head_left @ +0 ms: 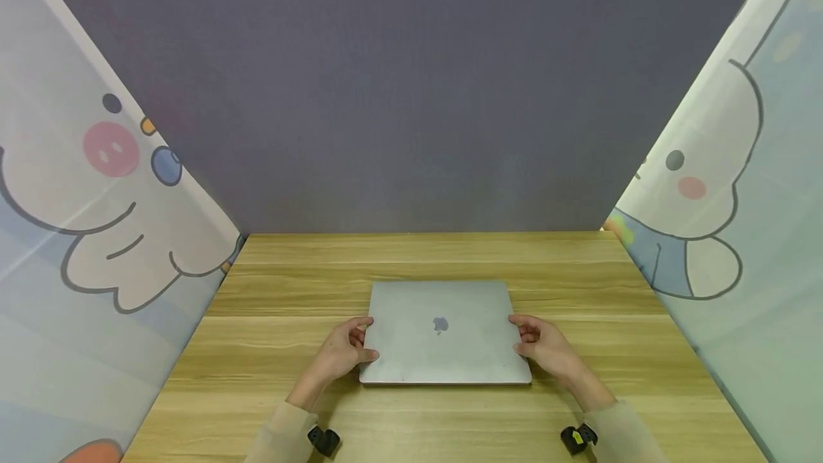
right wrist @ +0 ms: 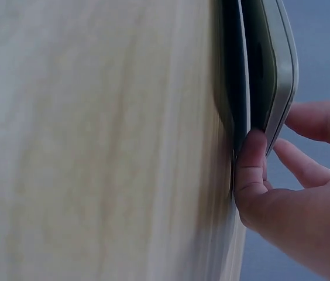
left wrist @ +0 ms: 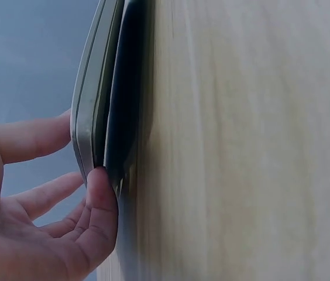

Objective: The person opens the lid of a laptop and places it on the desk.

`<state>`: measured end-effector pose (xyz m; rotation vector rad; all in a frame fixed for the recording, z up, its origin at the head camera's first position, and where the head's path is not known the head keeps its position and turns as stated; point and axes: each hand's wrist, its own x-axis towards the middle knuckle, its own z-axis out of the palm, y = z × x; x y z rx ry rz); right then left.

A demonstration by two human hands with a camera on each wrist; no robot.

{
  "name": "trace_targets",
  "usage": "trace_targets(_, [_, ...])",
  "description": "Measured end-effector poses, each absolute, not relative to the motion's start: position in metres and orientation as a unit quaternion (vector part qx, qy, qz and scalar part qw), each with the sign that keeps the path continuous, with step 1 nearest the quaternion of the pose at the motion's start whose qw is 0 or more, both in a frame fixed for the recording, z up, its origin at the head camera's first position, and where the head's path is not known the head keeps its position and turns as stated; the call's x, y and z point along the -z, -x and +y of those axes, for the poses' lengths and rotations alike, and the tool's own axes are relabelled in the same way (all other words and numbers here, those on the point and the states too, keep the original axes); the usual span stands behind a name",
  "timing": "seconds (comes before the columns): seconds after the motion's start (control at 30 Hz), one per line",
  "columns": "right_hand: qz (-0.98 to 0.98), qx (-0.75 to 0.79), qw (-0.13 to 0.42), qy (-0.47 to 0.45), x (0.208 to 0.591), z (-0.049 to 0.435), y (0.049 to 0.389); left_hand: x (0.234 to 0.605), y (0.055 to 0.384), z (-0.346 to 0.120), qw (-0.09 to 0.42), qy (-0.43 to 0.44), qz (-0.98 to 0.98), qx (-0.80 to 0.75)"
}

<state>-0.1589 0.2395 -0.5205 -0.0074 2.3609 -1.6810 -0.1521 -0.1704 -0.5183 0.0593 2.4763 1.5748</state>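
Pale cartoon cloth (head_left: 38, 349) stands at the left, one of two such hangings, slanting along that side of a single wooden table (head_left: 276, 277). From there a broad stretch of wood reaches to the left hand (head_left: 337, 352), with one pale sleeve (head_left: 283, 431) and one small black device (head_left: 323, 441) at its wrist. The fingers are clamped on the left edge of the one silver laptop (head_left: 444, 356); the left wrist view shows a fingertip at its lower edge. That laptop lies flat in the middle of the table's width, lid closed, one logo (head_left: 440, 324) on top. Behind its far edge, a strip of wood leads to one dark wall (head_left: 411, 91); more wood shows before its near edge, between the forearms. Whether it is raised at all, I cannot tell. On its right edge the right hand (head_left: 549, 349) has its fingers clamped likewise, with a second sleeve (head_left: 624, 431) and device (head_left: 579, 439). Another broad stretch of wood runs to the second cloth (head_left: 771, 349), at the right.
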Motion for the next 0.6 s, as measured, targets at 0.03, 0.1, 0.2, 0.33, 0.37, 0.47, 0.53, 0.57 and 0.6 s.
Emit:
trace_targets(0.03, [0.81, 0.573, 0.12, 0.002, 0.52, 0.239, 0.159, 0.519, 0.152, -0.17, 0.103, -0.019, 0.84, -0.533])
trace_targets(0.1, [0.818, 0.563, 0.118, 0.011, 0.52, 0.238, 0.16, 0.519, 0.153, -0.17, 0.103, -0.017, 0.842, -0.529])
trace_targets(0.2, [0.826, 0.552, 0.116, 0.025, 0.519, 0.237, 0.16, 0.519, 0.152, -0.17, 0.104, -0.014, 0.845, -0.524])
trace_targets(0.33, [0.834, 0.538, 0.119, 0.027, 0.516, 0.234, 0.159, 0.518, 0.151, -0.169, 0.104, -0.016, 0.85, -0.516])
trace_targets(0.37, [0.837, 0.533, 0.119, 0.024, 0.515, 0.233, 0.158, 0.518, 0.151, -0.169, 0.103, -0.017, 0.852, -0.513])
trace_targets(0.47, [0.852, 0.51, 0.114, 0.027, 0.513, 0.23, 0.157, 0.519, 0.151, -0.168, 0.099, -0.019, 0.857, -0.505])
trace_targets(0.53, [0.86, 0.499, 0.106, 0.026, 0.513, 0.227, 0.156, 0.52, 0.15, -0.167, 0.096, -0.016, 0.86, -0.501])
trace_targets(0.57, [0.863, 0.495, 0.102, 0.026, 0.513, 0.226, 0.156, 0.521, 0.15, -0.167, 0.094, -0.015, 0.861, -0.5])
trace_targets(0.6, [0.867, 0.487, 0.098, 0.027, 0.513, 0.226, 0.155, 0.521, 0.149, -0.167, 0.092, -0.014, 0.862, -0.498])
